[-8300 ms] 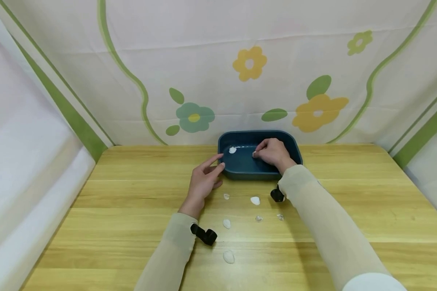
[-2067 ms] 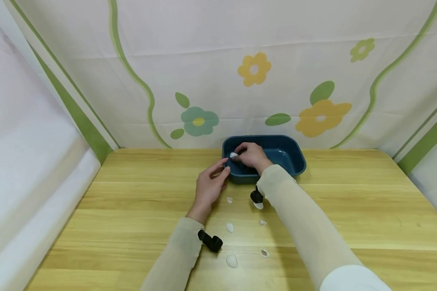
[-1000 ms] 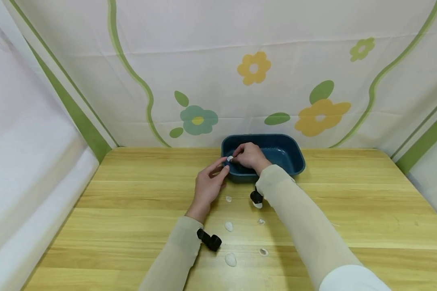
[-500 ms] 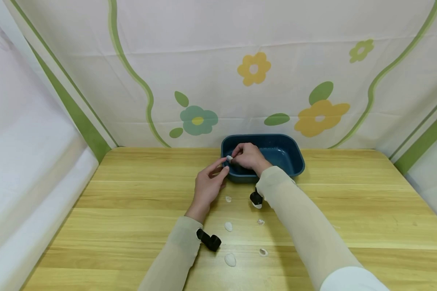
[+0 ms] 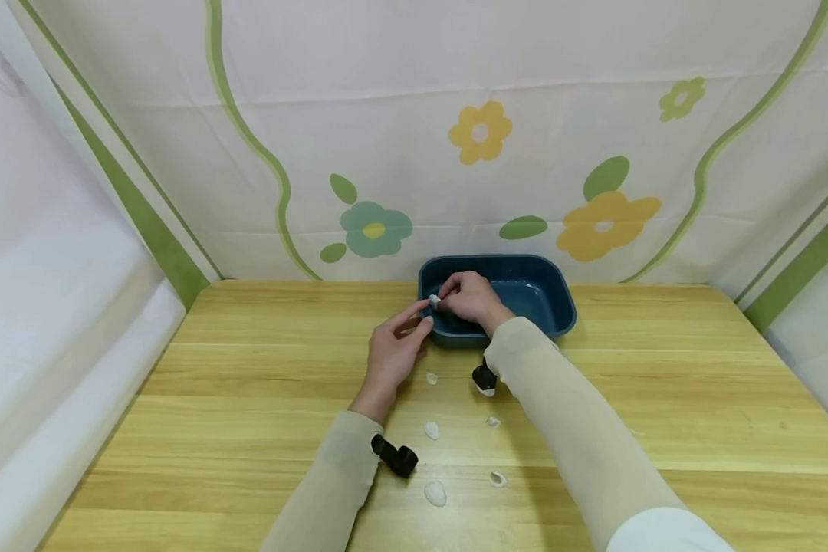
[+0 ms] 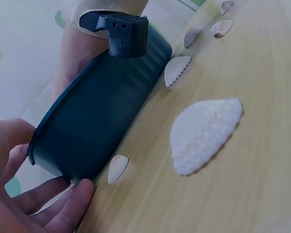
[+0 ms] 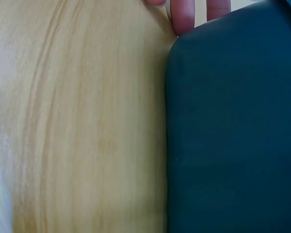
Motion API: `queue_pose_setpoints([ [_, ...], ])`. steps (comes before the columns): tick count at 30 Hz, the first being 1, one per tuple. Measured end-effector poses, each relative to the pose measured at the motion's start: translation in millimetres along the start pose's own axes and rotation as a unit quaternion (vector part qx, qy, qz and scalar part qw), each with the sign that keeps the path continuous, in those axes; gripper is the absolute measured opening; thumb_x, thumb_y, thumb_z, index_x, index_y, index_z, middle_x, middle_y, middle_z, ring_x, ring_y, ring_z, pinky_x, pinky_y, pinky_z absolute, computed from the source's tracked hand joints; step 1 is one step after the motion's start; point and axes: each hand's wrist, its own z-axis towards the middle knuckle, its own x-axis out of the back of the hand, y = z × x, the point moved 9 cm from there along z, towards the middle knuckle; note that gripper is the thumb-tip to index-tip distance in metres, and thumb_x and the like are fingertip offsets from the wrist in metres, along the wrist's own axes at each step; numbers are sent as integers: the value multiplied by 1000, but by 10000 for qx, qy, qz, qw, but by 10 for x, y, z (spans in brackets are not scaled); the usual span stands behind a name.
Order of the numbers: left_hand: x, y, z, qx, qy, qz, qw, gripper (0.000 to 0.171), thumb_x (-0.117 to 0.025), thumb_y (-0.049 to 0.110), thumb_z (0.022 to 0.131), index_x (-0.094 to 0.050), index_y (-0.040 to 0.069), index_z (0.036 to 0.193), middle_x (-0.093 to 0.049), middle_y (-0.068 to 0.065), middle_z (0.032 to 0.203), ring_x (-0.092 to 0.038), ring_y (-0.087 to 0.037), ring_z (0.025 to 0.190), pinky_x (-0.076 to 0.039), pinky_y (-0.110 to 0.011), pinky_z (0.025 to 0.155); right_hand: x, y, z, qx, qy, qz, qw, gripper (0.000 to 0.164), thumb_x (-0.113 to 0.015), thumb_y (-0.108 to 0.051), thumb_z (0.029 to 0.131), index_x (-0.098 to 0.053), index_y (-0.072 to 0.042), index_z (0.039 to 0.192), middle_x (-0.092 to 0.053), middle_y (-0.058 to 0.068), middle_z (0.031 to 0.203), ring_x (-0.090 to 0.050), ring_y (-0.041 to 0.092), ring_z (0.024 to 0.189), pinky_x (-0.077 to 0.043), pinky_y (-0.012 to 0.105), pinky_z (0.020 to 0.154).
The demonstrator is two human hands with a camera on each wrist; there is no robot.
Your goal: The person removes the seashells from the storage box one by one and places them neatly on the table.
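A dark blue rectangular box (image 5: 560, 295) stands at the table's back edge. My right hand (image 5: 474, 297) reaches into its left end and pinches a small white seashell (image 5: 435, 300) between thumb and fingers. At the box's front left corner, my left hand (image 5: 392, 354) touches the rim and outer wall with extended fingers. In the left wrist view, its fingers (image 6: 70, 206) lie low against the box wall. The right wrist view catches only the box's outside and some of the left fingertips (image 7: 183, 17); the shell is out of sight there.
Several seashells lie on the wooden table (image 5: 248, 414) before the box: a small one (image 5: 432, 379), a white one (image 5: 432, 431), a larger one (image 5: 435, 493), a hollow one (image 5: 498, 479). The right wrist's black camera (image 5: 484, 377) partly covers another. A flowered curtain (image 5: 269, 92) hangs behind.
Since the oldest frame, my right hand has moved from the box's middle to its left end. A hollow shell now lies nearer the front. Over the last second, the hands barely move.
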Motion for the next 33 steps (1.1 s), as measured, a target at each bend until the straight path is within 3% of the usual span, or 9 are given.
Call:
queue_pose_setpoints([
  [19,-3,19,-2,-100,4,41,9999,32,-76,30,102,-77,39,133,-74,-8,133,-74,-25,104,-68,-33,81,22,38,-7,-220,108,433,9988,18,-80,-22,97,-75,-9,107,-73,9,106,-64,25,95,-53,34,84],
  [24,-27,20,-4,-136,3,76,9999,32,-75,30,103,-77,40,133,-74,-7,133,-74,-25,103,-67,-32,81,72,54,-5,-227,272,633,9974,19,-81,-24,96,-75,-9,107,-74,8,104,-65,23,92,-54,31,79],
  [29,-69,-17,-50,-103,-10,156,9998,32,-73,32,104,-75,38,136,-73,-8,135,-74,-25,106,-67,-31,81,256,-9,-106,-17,795,1316,9881,24,-82,-27,97,-74,-10,110,-74,7,104,-67,21,85,-57,30,73],
  [33,-90,-29,-58,-60,9,147,9999,33,-72,34,105,-74,38,137,-73,-7,135,-74,-24,107,-67,-30,80,534,-224,-313,377,1164,1715,9776,25,-83,-27,96,-73,-10,112,-71,3,103,-65,23,83,-60,38,79],
])
